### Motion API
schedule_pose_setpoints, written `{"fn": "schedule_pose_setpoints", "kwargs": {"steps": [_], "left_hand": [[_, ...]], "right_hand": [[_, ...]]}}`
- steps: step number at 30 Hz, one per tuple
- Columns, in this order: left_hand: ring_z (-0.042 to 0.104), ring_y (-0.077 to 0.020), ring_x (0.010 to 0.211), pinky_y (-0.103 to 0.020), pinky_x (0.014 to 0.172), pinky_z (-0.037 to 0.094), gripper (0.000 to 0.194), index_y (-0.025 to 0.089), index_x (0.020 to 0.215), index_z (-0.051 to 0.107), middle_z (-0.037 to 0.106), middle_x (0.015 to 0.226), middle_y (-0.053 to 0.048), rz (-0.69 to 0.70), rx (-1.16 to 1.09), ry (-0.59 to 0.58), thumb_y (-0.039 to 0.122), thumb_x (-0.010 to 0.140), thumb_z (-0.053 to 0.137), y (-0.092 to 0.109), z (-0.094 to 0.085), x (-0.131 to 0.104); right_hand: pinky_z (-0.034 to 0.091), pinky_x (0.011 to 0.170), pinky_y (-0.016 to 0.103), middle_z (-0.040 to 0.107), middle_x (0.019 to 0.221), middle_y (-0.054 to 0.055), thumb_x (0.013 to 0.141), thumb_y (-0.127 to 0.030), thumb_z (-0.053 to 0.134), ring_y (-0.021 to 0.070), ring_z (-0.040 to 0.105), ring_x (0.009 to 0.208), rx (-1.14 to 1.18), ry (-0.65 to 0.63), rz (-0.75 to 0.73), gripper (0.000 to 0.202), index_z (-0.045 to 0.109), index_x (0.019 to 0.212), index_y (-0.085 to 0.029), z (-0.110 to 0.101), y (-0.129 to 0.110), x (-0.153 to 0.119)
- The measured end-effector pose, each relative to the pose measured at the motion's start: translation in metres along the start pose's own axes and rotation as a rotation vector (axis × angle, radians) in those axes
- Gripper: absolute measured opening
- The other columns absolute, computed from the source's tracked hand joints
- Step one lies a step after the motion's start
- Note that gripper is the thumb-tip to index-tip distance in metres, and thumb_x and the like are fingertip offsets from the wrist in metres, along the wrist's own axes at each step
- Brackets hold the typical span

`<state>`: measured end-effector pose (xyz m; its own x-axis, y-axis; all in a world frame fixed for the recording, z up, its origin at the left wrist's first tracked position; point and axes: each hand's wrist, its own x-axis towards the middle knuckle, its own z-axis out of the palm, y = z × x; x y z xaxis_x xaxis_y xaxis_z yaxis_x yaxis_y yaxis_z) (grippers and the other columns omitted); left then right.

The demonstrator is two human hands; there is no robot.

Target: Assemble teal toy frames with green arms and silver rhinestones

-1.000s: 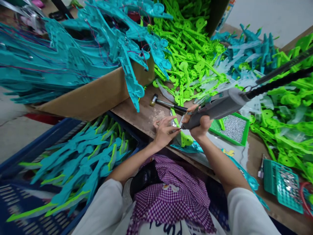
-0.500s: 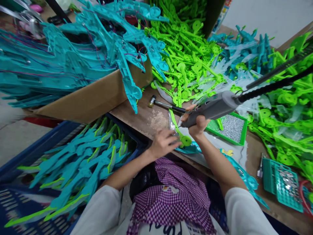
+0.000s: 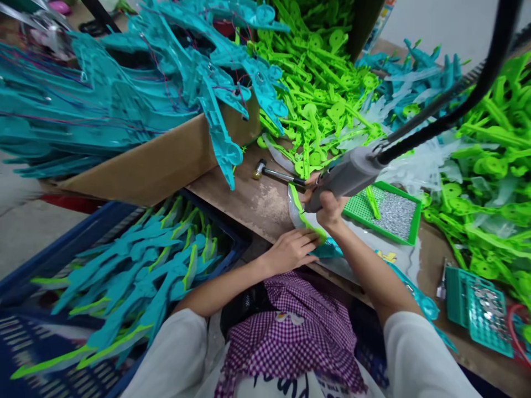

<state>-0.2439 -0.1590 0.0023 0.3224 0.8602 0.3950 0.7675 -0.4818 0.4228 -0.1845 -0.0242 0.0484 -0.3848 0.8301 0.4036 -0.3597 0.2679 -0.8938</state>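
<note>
My right hand (image 3: 327, 205) is wrapped round a grey powered screwdriver (image 3: 346, 174), whose tip points down at a green and clear plastic part (image 3: 299, 209). That part lies near the table's front edge. Over its rounded lower end my left hand (image 3: 293, 249) lies with its fingers stretched across and pressing on it. Beneath and beside the fingers is a teal piece (image 3: 329, 249). A hammer (image 3: 280, 175) with a black handle rests just behind the green part. Right of my right hand sits a green tray (image 3: 384, 213) of small silvery screws.
Teal parts with wires fill a cardboard box (image 3: 149, 168) at left. Below it, a blue crate (image 3: 83, 243) holds teal and green assemblies. Green parts (image 3: 315, 110) are heaped behind and at right. A teal organizer (image 3: 481, 309) of metal pieces lies at right.
My left hand has moved slightly right and down, its fingers now flatter over the green part's round end. The screwdriver has tilted more upright, and its cable has swung up.
</note>
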Motion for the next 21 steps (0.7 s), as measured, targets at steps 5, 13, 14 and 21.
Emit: {"fn": "schedule_pose_setpoints", "kwargs": {"steps": [5,13,14,21], "left_hand": [[0.059,-0.021,0.116,-0.037,0.104,0.048,0.036,0.013,0.116,0.062,0.066,0.12,-0.01,-0.001,-0.01,0.003,0.039,0.091,0.058,0.002,-0.002,0.001],[0.06,-0.0213,0.114,-0.037,0.104,0.048,0.034,0.013,0.115,0.062,0.067,0.118,-0.01,0.0,-0.019,0.003,0.036,0.09,0.059,0.0,0.0,0.0],[0.059,-0.0215,0.115,-0.037,0.104,0.048,0.034,0.014,0.115,0.062,0.067,0.117,-0.01,0.0,-0.02,0.008,0.036,0.09,0.059,0.0,0.0,0.0],[0.059,-0.0213,0.115,-0.037,0.104,0.047,0.03,0.017,0.112,0.063,0.068,0.115,-0.008,-0.024,-0.022,-0.037,0.037,0.091,0.057,0.0,0.0,-0.001]], "right_hand": [[0.051,0.048,0.028,0.058,0.05,-0.001,0.072,-0.057,0.06,0.0138,0.058,0.047,-0.078,0.017,0.051,0.038,0.064,0.067,-0.019,-0.003,0.001,0.003],[0.046,0.043,0.024,0.055,0.048,-0.004,0.069,-0.05,0.064,0.0119,0.054,0.043,-0.115,0.008,0.136,0.032,0.06,0.065,-0.019,0.002,0.013,0.002],[0.046,0.043,0.025,0.056,0.048,-0.004,0.069,-0.05,0.064,0.0119,0.053,0.042,-0.113,0.002,0.13,0.031,0.06,0.065,-0.019,0.002,0.015,0.002],[0.045,0.046,0.027,0.051,0.048,-0.005,0.065,-0.051,0.068,0.0125,0.053,0.046,-0.146,-0.094,0.129,0.035,0.053,0.058,-0.021,-0.003,0.03,-0.004]]}}
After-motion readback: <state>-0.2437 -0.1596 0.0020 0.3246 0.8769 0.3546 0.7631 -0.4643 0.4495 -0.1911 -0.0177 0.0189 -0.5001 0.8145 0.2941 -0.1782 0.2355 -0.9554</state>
